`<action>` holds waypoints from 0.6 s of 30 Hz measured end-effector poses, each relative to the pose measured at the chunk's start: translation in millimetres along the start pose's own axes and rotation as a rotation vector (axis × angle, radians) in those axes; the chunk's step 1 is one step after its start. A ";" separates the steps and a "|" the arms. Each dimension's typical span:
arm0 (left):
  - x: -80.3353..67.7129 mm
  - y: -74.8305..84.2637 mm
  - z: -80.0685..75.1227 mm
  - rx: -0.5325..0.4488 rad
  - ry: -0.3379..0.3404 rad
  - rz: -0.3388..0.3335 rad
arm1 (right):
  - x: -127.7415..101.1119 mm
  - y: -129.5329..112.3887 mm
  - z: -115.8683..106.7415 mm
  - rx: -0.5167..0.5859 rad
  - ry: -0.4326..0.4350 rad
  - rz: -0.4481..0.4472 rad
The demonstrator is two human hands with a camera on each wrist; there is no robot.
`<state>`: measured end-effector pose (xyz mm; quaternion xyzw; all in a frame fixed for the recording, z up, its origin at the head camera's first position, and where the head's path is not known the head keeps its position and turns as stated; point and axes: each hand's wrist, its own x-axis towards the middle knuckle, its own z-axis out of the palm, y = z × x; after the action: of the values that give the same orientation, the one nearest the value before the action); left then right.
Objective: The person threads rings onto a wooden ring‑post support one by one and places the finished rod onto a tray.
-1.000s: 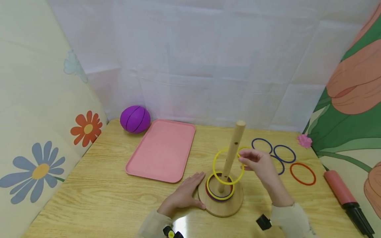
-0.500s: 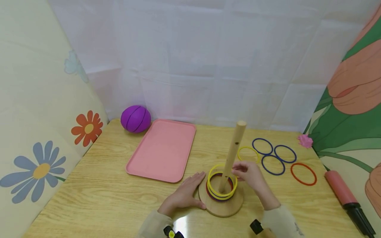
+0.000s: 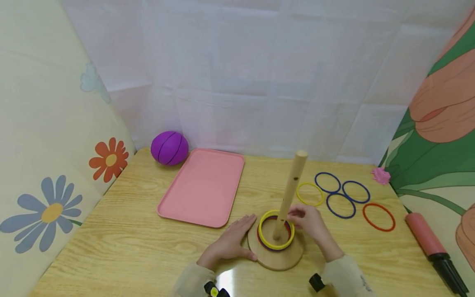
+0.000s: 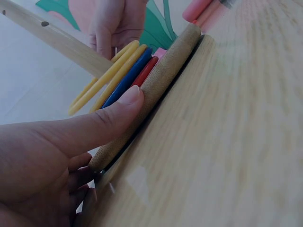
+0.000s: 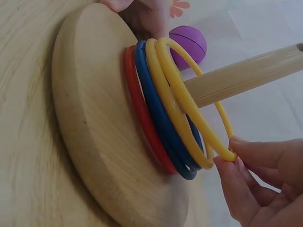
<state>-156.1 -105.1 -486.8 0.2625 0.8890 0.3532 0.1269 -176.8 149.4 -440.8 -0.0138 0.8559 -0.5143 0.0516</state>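
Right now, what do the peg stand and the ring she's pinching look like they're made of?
Peg stand: apparently unpainted wood, matte, with visible grain on base and post. Yellow ring, pinched by the right hand: probably smooth plastic or rubber, evenly coloured with a slight sheen.

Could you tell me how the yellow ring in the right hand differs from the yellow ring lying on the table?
The held ring circles the peg, tilted atop the stack; the loose ring lies flat on the table, beside the peg. The right hand pinches the held ring; nothing touches the loose ring. Both are thin and yellow.

Wooden table (image 3: 130,247), pink tray (image 3: 202,186), purple ball (image 3: 169,148), peg stand (image 3: 275,253), loose rings (image 3: 341,196), pump (image 3: 432,249)
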 end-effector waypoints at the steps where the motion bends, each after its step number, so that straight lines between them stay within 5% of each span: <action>1: -0.2 0.3 -0.1 0.000 -0.001 -0.001 | 0.2 0.2 0.4 -0.007 0.000 0.003; 18: -0.6 1.9 -0.8 -0.001 -0.009 0.000 | 4.2 7.5 7.9 -0.135 0.029 0.013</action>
<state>-155.2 -104.7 -484.9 0.2641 0.8882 0.3524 0.1310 -179.9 145.6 -451.4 -0.0044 0.8893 -0.4554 0.0413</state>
